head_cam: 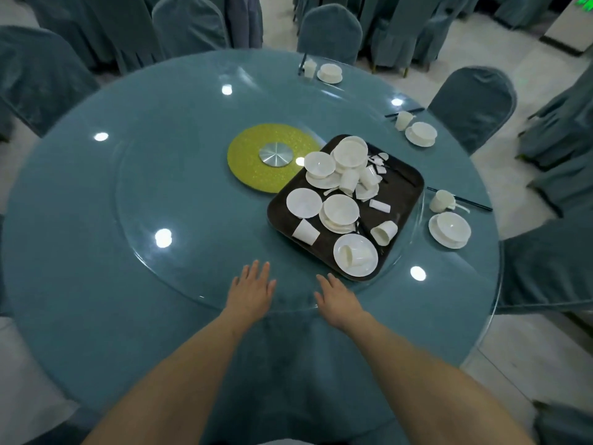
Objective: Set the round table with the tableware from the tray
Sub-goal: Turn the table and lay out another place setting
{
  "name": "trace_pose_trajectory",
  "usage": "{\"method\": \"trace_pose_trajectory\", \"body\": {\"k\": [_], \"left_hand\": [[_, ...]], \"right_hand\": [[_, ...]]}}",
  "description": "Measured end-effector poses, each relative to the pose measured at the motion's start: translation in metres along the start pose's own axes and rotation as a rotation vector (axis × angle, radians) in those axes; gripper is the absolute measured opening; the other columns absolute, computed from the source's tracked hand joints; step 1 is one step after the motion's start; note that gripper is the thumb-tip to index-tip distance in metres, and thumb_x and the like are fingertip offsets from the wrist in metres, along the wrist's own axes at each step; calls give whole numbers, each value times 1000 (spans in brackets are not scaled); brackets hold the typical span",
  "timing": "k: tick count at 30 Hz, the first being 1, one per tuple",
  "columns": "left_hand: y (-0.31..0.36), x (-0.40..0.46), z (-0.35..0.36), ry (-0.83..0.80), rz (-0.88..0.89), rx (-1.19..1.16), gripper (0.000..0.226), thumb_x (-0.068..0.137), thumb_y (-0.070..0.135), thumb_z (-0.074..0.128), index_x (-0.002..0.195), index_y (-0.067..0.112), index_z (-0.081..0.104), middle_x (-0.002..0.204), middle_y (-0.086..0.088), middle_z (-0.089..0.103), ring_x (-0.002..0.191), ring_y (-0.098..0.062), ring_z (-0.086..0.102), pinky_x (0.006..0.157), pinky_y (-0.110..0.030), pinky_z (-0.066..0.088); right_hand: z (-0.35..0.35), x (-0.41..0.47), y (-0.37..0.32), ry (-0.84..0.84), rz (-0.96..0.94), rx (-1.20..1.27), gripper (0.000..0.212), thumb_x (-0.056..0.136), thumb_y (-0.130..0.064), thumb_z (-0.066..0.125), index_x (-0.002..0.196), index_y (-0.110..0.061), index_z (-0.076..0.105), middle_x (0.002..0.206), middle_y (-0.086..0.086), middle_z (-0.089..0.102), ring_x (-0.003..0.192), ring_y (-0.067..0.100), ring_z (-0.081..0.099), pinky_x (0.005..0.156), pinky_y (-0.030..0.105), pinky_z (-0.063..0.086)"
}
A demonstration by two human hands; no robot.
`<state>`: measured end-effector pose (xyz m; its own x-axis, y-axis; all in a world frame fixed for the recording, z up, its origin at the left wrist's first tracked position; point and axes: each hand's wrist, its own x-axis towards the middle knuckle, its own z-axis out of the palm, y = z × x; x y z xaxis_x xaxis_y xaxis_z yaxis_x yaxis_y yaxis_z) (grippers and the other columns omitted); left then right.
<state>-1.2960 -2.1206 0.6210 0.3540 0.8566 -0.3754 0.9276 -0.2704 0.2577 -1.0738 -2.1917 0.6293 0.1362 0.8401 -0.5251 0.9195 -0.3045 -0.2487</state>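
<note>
Both flat, empty hands, left hand [252, 290] and right hand [335, 298], press the glass turntable [154, 200] beside the tray [406, 200], likely to swing it nearer.

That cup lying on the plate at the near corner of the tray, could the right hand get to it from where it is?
Probably yes. The right hand lies open just short of the tray, and nothing stands between it and the cup.

Glossy glass turntable [192, 252] over matt cloth; glossy white porcelain dishes [341, 209] on a dark matt tray [407, 184].
</note>
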Motion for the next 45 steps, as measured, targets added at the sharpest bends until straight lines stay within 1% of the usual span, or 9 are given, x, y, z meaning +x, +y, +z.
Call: {"method": "trace_pose_trajectory", "body": {"k": [9,15,19,27,32,36,39,42,45], "left_hand": [[0,8,44,-169,56,-51,59,105,46,21,156,18,19,163,-3,22,150,-23,20,119,-44,26],[-8,4,55,-98,58,-28,59,104,44,18,154,14,27,162,-2,26,149,-21,25,118,-43,29],[-6,1,55,-87,39,-27,57,105,43,22,154,15,27,162,-1,25,149,-20,22,118,-43,30],[-9,-8,50,-116,12,42,57,105,44,22,155,18,21,165,-2,14,151,-23,15,120,-48,24],[-8,-17,51,-80,114,127,52,104,34,31,154,17,26,163,-3,20,149,-21,21,119,-43,24],[-6,-22,52,-94,163,148,56,100,24,35,155,19,24,164,1,19,150,-19,19,120,-41,22],[-4,-26,50,-141,147,137,59,99,22,36,156,21,20,165,3,16,151,-19,17,121,-43,20],[-15,-31,48,-177,92,152,64,98,20,39,157,24,15,165,6,10,152,-16,12,120,-48,18],[-29,-33,46,-209,76,182,72,95,18,42,156,36,9,166,5,5,153,-19,7,120,-54,14]], "right_hand": [[26,23,28,-90,-19,-52,57,108,-43,32,161,-23,20,168,11,17,153,29,23,121,44,28],[29,24,32,-47,-59,-96,58,103,-43,37,155,-17,30,165,15,27,148,30,33,118,42,33],[30,23,33,-43,-86,-113,56,101,-44,38,151,-20,35,165,13,29,148,27,34,117,42,34],[41,12,24,-37,-141,-105,49,100,-42,42,140,-13,44,167,13,22,152,25,27,119,42,32],[46,9,18,-49,-186,-82,55,100,-41,44,145,-9,39,169,7,16,154,21,22,121,39,28],[53,7,10,-71,-251,-42,54,99,-35,48,146,-11,39,169,6,16,154,20,22,121,43,27],[55,7,3,-78,-281,34,57,98,-28,52,149,-8,36,163,7,31,144,26,39,116,39,32],[56,0,0,-36,-318,100,63,96,-22,52,155,-14,32,148,-3,51,129,23,52,109,32,38],[62,-7,-1,75,-348,182,52,95,-19,50,146,-16,47,138,-6,59,122,20,56,107,33,43]]}}
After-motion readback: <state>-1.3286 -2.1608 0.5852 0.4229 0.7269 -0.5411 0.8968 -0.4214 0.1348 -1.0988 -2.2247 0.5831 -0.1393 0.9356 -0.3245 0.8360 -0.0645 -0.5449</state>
